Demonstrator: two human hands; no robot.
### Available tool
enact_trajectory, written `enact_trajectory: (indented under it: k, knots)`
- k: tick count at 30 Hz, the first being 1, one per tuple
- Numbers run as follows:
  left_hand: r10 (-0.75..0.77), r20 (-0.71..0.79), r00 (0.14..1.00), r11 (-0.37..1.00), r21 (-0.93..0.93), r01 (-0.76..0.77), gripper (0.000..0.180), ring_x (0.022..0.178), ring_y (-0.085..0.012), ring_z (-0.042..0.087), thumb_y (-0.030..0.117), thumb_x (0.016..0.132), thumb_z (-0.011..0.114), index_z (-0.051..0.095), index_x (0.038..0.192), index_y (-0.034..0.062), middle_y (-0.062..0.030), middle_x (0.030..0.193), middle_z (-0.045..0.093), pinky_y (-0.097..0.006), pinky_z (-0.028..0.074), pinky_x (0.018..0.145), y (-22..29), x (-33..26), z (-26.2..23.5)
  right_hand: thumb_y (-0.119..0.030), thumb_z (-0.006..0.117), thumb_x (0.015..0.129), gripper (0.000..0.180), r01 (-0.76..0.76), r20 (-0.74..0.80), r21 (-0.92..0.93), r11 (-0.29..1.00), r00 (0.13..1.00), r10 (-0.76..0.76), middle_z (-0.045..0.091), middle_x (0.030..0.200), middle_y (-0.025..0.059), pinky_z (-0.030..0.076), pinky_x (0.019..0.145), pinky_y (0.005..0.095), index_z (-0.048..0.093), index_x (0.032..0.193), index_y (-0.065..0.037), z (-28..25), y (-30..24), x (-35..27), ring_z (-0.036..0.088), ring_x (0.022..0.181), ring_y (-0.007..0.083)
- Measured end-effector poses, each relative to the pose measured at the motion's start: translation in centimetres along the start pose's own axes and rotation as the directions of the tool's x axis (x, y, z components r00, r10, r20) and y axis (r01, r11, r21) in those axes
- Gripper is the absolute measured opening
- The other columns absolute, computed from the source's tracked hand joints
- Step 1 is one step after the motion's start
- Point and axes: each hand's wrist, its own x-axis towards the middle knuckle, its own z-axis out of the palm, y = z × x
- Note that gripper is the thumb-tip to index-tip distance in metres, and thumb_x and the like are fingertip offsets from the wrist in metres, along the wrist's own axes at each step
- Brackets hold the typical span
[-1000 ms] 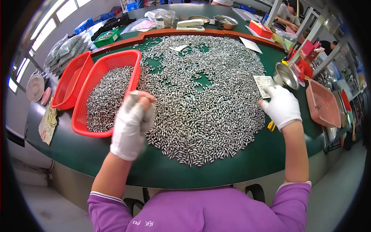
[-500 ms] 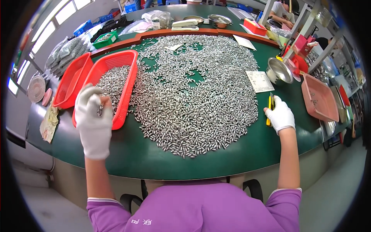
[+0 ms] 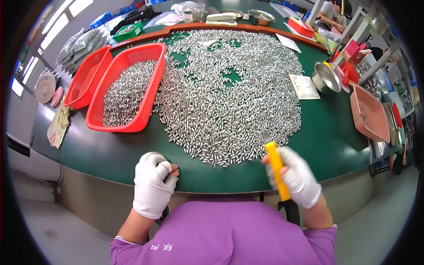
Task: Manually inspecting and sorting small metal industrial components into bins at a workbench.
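My right hand (image 3: 298, 179), in a white glove with bare fingertips, is wrapped round a yellow utility knife (image 3: 278, 170) held upright at the near right edge of the pile. My left hand (image 3: 153, 180), gloved the same way, is at the table's front edge with its fingers curled together. Whatever those fingers may pinch is hidden. Between and beyond both hands spreads a wide heap of small silvery metal pieces (image 3: 221, 128). More of these pieces fill the red perforated basket (image 3: 94, 119) at the left.
A second red basket (image 3: 75, 104) stands farther left, with a stained cloth (image 3: 58, 128) nearby. To the right are a paper slip (image 3: 304, 90), a metal bowl (image 3: 326, 79) and a pink tray (image 3: 380, 132). A wooden strip (image 3: 154, 36) borders the pile's far side.
My left hand has moved from over the red basket to the table's front edge. My right hand has come left and nearer, bringing the yellow utility knife from beside the paper slip.
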Motion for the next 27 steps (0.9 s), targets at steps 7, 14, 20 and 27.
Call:
enact_trajectory:
  k: [7, 14, 20, 27]
  knots:
    - [0.007, -0.051, 0.999, 1.0, -0.004, -0.007, 0.019, 0.085, -0.0324, 0.058, 0.0, 0.062, 0.075, 0.063, 0.077, 0.0053, -0.0111, 0.083, 0.058, -0.042, 0.047, 0.074, 0.1, 0.0, 0.3, -0.021, 0.059, 0.088, 0.041, 0.197, 0.142, -0.711, 0.674, 0.98, -0.138, 0.06, 0.091, 0.0148, 0.051, 0.069, 0.0411, 0.053, 0.127, -0.01, 7.0, 0.3, 2.9, 0.061, 0.078, 0.0342]
    - [-0.048, -0.072, 0.996, 0.998, -0.052, 0.044, 0.022, 0.09, -0.0307, 0.057, -0.005, 0.061, 0.075, 0.061, 0.075, 0.0029, -0.0112, 0.087, 0.058, -0.038, 0.047, 0.079, 0.0, -0.8, 0.4, -0.015, 0.063, 0.086, 0.05, 0.351, 0.26, -0.878, 0.326, 0.921, -0.291, 0.054, 0.089, 0.0085, 0.051, 0.064, 0.0379, 0.053, 0.135, -0.015, 9.8, 1.6, 4.3, 0.06, 0.077, 0.0256]
    - [-0.066, -0.053, 0.996, 0.994, -0.09, 0.061, 0.024, 0.089, -0.0302, 0.057, -0.006, 0.06, 0.076, 0.06, 0.075, 0.0026, -0.0112, 0.086, 0.058, -0.038, 0.048, 0.078, -0.5, -1.0, 0.4, -0.016, 0.066, 0.082, 0.047, 0.401, 0.325, -0.904, 0.145, 0.867, -0.377, 0.051, 0.082, 0.0063, 0.049, 0.055, 0.0352, 0.059, 0.129, -0.015, 10.0, 2.1, 4.4, 0.058, 0.07, 0.0226]
    - [-0.087, -0.053, 0.995, 0.993, -0.083, 0.082, 0.024, 0.093, -0.03, 0.059, -0.007, 0.06, 0.075, 0.059, 0.074, 0.0038, -0.0094, 0.084, 0.057, -0.038, 0.048, 0.08, -0.3, -1.4, 0.2, -0.018, 0.068, 0.079, 0.044, 0.465, 0.372, -0.879, 0.104, 0.805, -0.461, 0.05, 0.08, 0.0065, 0.045, 0.052, 0.0352, 0.063, 0.123, -0.012, 8.9, 2.4, 4.4, 0.055, 0.067, 0.0231]
